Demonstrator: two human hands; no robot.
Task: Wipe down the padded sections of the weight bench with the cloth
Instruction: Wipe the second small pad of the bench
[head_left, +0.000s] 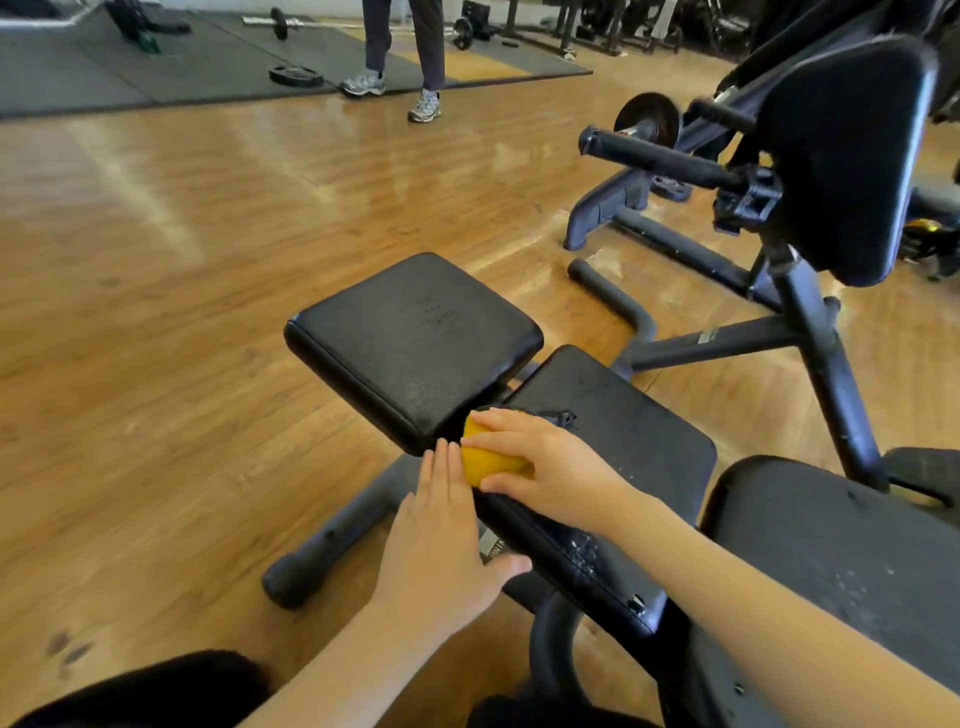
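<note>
The weight bench has a black front pad (415, 343), a middle pad (628, 441) and a near pad (831, 545) on a dark metal frame. My right hand (550, 467) grips a yellow cloth (485, 457) and presses it on the front left corner of the middle pad, beside the gap to the front pad. My left hand (441, 535) lies with straight fingers against the left side edge of the middle pad, its fingertips next to the cloth. Most of the cloth is hidden under my right hand.
Another machine with a tall black back pad (852, 161) and handle bar (654, 156) stands at the right. The bench's floor foot (332, 540) juts left over wooden floor. A person's legs (405, 52), a weight plate (296, 75) and a barbell lie on mats far back.
</note>
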